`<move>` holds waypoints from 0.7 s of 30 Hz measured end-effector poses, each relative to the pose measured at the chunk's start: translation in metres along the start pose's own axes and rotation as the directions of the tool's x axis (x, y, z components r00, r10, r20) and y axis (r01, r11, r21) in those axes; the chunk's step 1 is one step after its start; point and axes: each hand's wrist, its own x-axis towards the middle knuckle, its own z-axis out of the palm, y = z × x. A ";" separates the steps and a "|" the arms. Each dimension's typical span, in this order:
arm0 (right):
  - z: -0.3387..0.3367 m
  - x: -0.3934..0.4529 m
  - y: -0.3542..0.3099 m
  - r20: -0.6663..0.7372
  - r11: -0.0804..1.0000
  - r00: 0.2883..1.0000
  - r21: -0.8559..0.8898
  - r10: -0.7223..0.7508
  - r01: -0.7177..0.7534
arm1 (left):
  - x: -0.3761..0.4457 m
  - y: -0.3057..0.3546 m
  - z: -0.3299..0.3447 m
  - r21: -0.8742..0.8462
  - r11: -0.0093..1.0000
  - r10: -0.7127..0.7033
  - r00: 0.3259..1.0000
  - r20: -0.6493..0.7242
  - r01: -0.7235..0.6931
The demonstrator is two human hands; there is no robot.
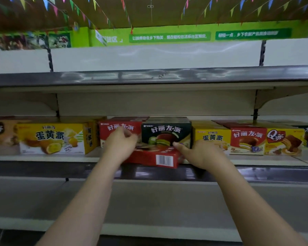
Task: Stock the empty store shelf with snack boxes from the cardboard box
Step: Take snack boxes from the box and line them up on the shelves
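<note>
Left hand [120, 141] and right hand [196, 153] gripping opposite ends of a flat-lying red snack box [156, 157], shelf [43, 158] front edge, dark green box [166, 134] just behind

Middle store shelf [43, 158], pale, carrying a row of snack boxes set upright, faces forward: large yellow box [55, 139] at left; red box [114, 132] and dark green box [165, 134] at centre, side by side; smaller yellow box [212, 137], red box [247, 140] and orange-yellow box [283, 142] at right. One red box [156, 158] lying flat, barcode side forward, on the front edge before the dark green box.
</note>
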 end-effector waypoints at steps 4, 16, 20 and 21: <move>0.006 -0.001 -0.007 0.031 0.987 0.999 0.160 0.016 -0.021 | 0.016 -0.034 -0.006 0.303 0.951 -0.106 0.983 0.150 0.057; 0.027 -0.024 -0.034 -0.254 0.732 0.966 0.649 -0.047 0.206 | -0.011 -0.057 -0.015 -0.567 0.823 0.024 1.000 -0.008 -0.024; 0.027 -0.026 -0.042 -0.305 0.636 0.950 0.719 -0.073 0.280 | -0.012 -0.062 -0.019 -0.618 0.786 0.017 1.000 -0.002 -0.015; 0.024 -0.027 -0.042 -0.311 0.587 0.947 0.752 -0.083 0.298 | -0.013 -0.062 -0.021 -0.629 0.777 0.016 1.000 0.000 -0.013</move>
